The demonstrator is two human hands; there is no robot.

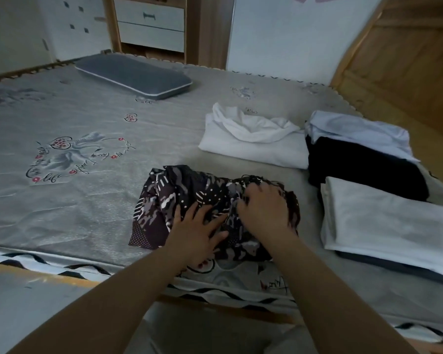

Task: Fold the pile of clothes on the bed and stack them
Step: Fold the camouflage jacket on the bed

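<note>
A dark patterned garment (pixel 179 195) lies bunched near the bed's front edge. My left hand (pixel 197 226) presses flat on its lower middle with fingers spread. My right hand (pixel 264 208) lies on the right part of the garment, fingers curled into the cloth. Behind it lies a white garment (pixel 253 144), partly folded with a loose top. At the right lies a heap with a pale blue piece (pixel 356 129) over a black one (pixel 363 169). A folded white piece (pixel 394 223) lies in front of that.
The bed (pixel 62 200) has a grey printed mattress cover. A grey pillow (pixel 133 75) lies at the far side. A wooden headboard (pixel 407 60) rises at the right, drawers (pixel 149 24) stand beyond the bed, and the floor (pixel 23 297) shows lower left.
</note>
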